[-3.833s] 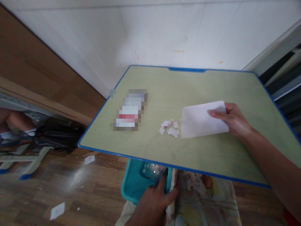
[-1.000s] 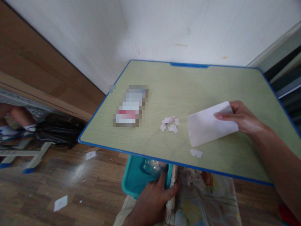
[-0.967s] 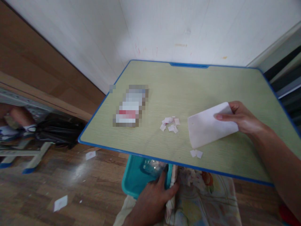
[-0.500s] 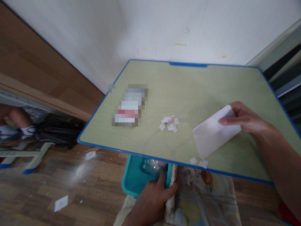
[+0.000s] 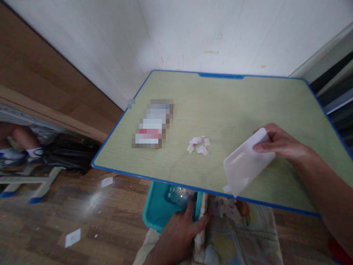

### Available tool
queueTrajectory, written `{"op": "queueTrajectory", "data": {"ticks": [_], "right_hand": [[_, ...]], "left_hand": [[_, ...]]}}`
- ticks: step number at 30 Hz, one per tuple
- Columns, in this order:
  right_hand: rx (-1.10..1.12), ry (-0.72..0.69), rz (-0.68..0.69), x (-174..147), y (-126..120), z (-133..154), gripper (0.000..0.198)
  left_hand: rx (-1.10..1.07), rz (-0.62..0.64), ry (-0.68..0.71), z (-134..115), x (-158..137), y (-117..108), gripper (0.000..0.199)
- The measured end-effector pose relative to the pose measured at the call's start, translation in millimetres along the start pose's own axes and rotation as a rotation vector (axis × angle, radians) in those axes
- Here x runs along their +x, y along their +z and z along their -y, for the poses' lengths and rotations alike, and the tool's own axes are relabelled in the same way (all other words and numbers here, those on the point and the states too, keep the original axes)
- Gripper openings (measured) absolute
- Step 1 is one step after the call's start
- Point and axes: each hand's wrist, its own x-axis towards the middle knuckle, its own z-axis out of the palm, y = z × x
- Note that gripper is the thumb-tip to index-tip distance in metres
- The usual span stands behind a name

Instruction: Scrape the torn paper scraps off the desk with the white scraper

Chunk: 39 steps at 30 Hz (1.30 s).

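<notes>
— Scraper (image 5: 244, 167) grip?
— My right hand (image 5: 278, 143) has its fingers clamped on the far edge; the near corner hangs over the desk (image 5: 234, 106) front.
— Handling?
— Light, thin, probably flexible. My left hand (image 5: 180, 230) grips the bin (image 5: 157, 211) rim.

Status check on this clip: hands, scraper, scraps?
Right hand grips white scraper at table's near edge. Left hand holds teal bin below. Scrap pile mid-table.

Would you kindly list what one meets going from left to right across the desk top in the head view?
Blurred packet → small pile of paper scraps → white card, tilted at the near edge of the desk → right hand gripping the card's far end.
</notes>
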Motion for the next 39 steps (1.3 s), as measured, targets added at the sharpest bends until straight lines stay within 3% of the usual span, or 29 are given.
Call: {"op": "queueTrajectory", "data": {"ticks": [4, 16, 24, 39], "right_hand": [[-0.006, -0.023, -0.1, 2.7, 0.7, -0.8, 0.008], [-0.06, 0.004, 0.1, -1.9, 4.6, 2.9, 0.004], [0.023, -0.066, -0.152, 5.6, 14.8, 0.2, 0.008], [-0.016, -0.024, -0.065, 9.1, 25.0, 1.5, 0.007]], "left_hand": [[-0.007, -0.018, 0.016, -0.6, 0.7, -3.1, 0.078], [0.014, -0.008, 0.009, -1.6, 0.7, -2.7, 0.073], [-0.019, -0.017, 0.007, -1.9, 0.6, -2.6, 0.079], [0.001, -0.037, 0.026, -1.3, 1.0, -2.0, 0.075]]}}
